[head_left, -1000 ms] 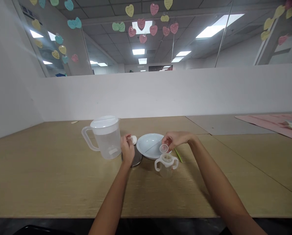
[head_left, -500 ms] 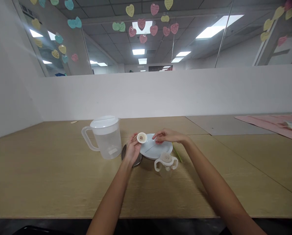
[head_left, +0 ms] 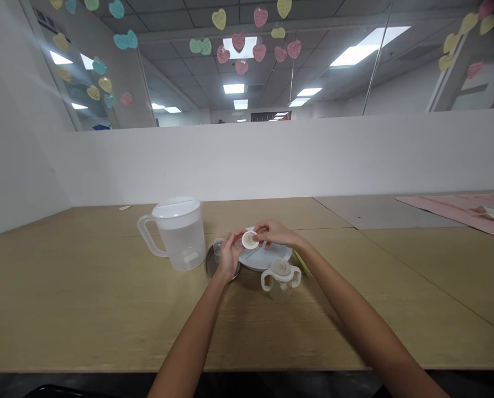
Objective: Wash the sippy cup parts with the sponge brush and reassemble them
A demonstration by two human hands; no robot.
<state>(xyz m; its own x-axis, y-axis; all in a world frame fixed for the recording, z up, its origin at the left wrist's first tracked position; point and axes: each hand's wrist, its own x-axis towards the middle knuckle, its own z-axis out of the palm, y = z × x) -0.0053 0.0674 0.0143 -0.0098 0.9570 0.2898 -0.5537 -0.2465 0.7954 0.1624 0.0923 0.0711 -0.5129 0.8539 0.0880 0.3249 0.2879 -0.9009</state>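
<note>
My left hand (head_left: 230, 252) grips a round whitish bottle collar (head_left: 250, 239) by its left edge, with the open side facing me. From the right, my right hand (head_left: 274, 233) has its fingers closed at the collar's other side, the fingertips at its middle. A white plate (head_left: 274, 257) lies below and behind both hands. Under my left hand is a round dark metal dish (head_left: 212, 268), with a small clear cap (head_left: 218, 246) at its back edge. Nearer to me stands a clear baby bottle (head_left: 280, 281) with two white handles and a whitish top.
A clear lidded pitcher (head_left: 184, 237) stands left of the dish, its handle pointing left. A thin green stick (head_left: 300, 263) lies at the plate's right. Far right, a pink cloth (head_left: 450, 209) covers part of the table. A white wall (head_left: 272, 160) rises behind the table.
My left hand has moved the collar slightly right and down. My right hand has come left from above the plate and now touches it. The clear cap has come into view.
</note>
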